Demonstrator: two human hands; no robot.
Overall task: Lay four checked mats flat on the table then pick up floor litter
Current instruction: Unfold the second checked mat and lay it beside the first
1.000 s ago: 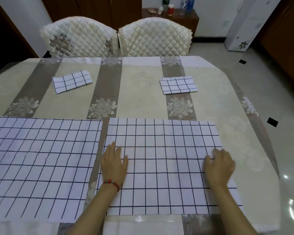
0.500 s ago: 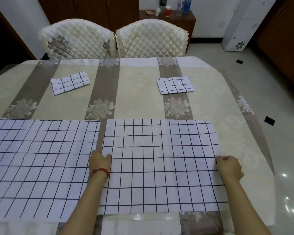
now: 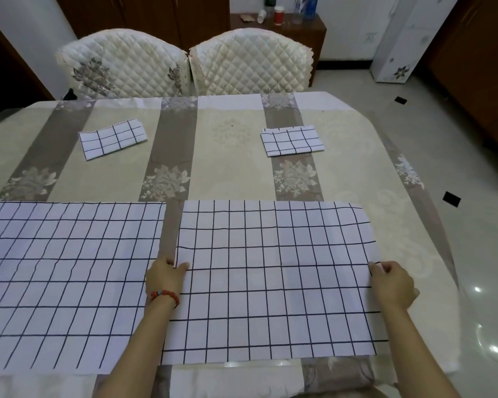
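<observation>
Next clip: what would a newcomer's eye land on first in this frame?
Two big unfolded checked mats side by side at the near table edge, the right mat pinched at its side edges by the left hand and right hand, the left mat lying free. Farther back lie two folded mats, one left, one right.

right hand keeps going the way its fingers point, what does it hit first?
Likely nothing soon: the right hand points up the spread mat; the folded mat lies further along, though depth is unclear.

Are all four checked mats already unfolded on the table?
No, two mats lie spread out near the person, while two remain folded farther away.
</observation>
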